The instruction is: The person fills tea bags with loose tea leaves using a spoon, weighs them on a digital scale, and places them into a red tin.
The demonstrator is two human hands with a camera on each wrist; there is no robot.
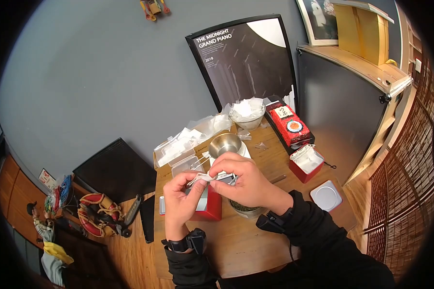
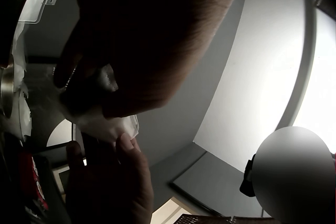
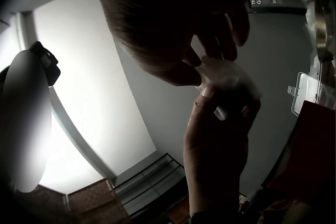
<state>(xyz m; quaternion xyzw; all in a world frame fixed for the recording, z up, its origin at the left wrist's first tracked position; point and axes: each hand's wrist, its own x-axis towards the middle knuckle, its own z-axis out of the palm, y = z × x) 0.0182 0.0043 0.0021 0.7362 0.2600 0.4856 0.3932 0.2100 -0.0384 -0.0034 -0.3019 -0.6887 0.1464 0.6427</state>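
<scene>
Both hands meet over the table, holding a small white translucent tea bag (image 1: pixel 206 177) between them. My left hand (image 1: pixel 182 197) pinches its left side between thumb and fingers. From the other side, my right hand (image 1: pixel 246 180) grips it with thumb and forefinger. Thin and crinkled, the bag (image 3: pixel 226 71) spans the fingertips of both hands in the right wrist view. Below the hands are an open red tin (image 1: pixel 212 208) and a bowl of dark green leaves (image 1: pixel 246 210), partly covered by the right hand and wrist.
Behind the hands, a steel bowl (image 1: pixel 225 144) sits on a white scale. Clear plastic boxes (image 1: pixel 178 153) and a bowl of white bags (image 1: pixel 247 113) line the back. To the right are a red packet (image 1: pixel 289 124), another red tin (image 1: pixel 307 168) and a round-centred lid (image 1: pixel 327 196).
</scene>
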